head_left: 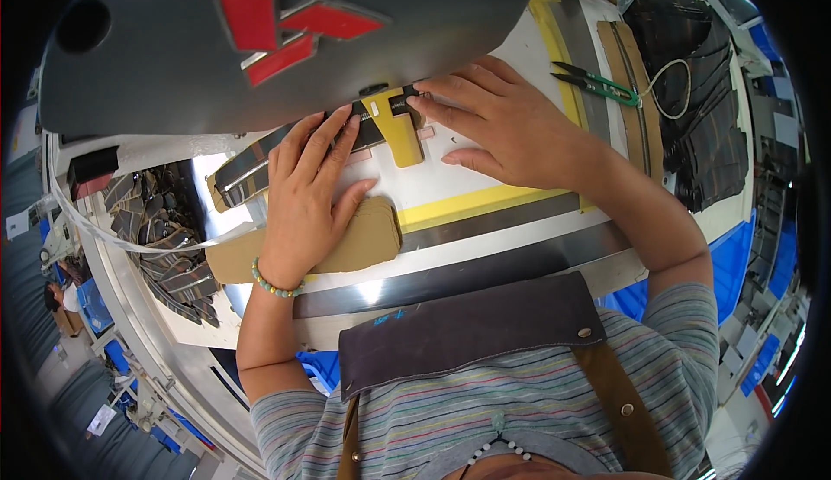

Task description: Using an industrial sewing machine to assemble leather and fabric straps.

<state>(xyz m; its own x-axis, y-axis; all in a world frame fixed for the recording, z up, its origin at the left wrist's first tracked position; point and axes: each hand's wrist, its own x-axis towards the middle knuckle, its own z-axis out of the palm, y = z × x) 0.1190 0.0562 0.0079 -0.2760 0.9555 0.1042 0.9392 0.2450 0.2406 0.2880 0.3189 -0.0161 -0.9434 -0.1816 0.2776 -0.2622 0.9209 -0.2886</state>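
Observation:
A dark fabric strip with a zipper line (251, 177) runs slantwise under the sewing machine's yellow foot-shaped plate (400, 138). My left hand (310, 194) rests on this strip left of the plate, fingers stretched forward and thumb apart, so open. Below its palm lies a stack of tan card pieces with rounded ends (359, 242). To the right of the plate, my right hand (511, 125) is open too, its fingertips at the strip's short right end and its thumb out over the white work surface. The machine head (164, 56) hides the needle area.
Green-handled thread snips (606, 86) lie at the right, beside a tan strip with a zipper (636, 108) and a looped cord (689, 90). Dark striped fabric pieces (714, 151) are piled farther right, others (169, 246) at left. Yellow tape (485, 206) edges the white surface.

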